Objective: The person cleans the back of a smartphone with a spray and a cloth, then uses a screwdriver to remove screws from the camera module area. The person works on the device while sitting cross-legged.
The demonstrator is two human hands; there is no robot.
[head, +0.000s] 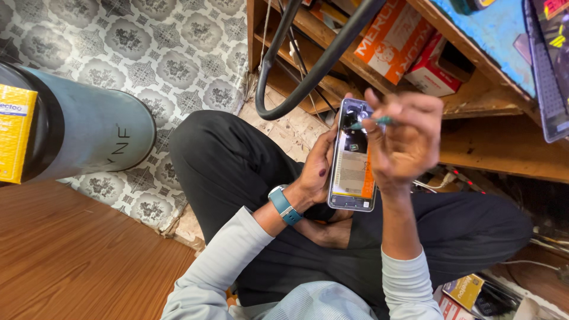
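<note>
Orange-and-white carton (396, 37) and red-white box (435, 66) on wooden shelf (474, 101), upper right. Yellow box (15, 133) at left edge, against grey cylinder (89, 127). Black hose (308, 65) loops above hands. Opened phone (353, 157) at frame centre, over lap. Left hand (317, 169) clamped along phone's edge; right hand (403, 139) fingers pinched together on green-handled tool (370, 123), tip at phone's top.

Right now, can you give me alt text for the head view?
Seated cross-legged, a person holds an opened phone in the left hand while the right hand puts a thin green tool to its upper end. A black cable loops above, in front of wooden shelves holding boxes.
</note>
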